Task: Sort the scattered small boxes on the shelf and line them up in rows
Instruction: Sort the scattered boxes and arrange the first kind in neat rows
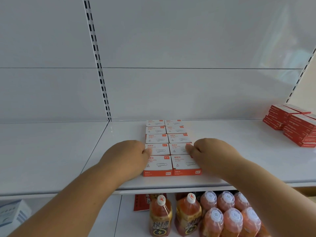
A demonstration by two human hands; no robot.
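Note:
Several small white-and-orange paper clip boxes (158, 162) lie flat on the white shelf (68, 151) in two straight columns that run from the front edge to the back panel. My left hand (127, 155) presses against the left side of the two front boxes, its thumb on top of the second box. On the other side, my right hand (210, 152) presses against the right column (185, 162), thumb on the second box there. The fingers of both hands are hidden behind the hands.
A stack of red boxes (294, 124) sits at the shelf's far right. On the lower shelf stand bottles of orange drink (159, 218) and several capped bottles (227, 218). A slotted upright (100, 79) splits the back panel.

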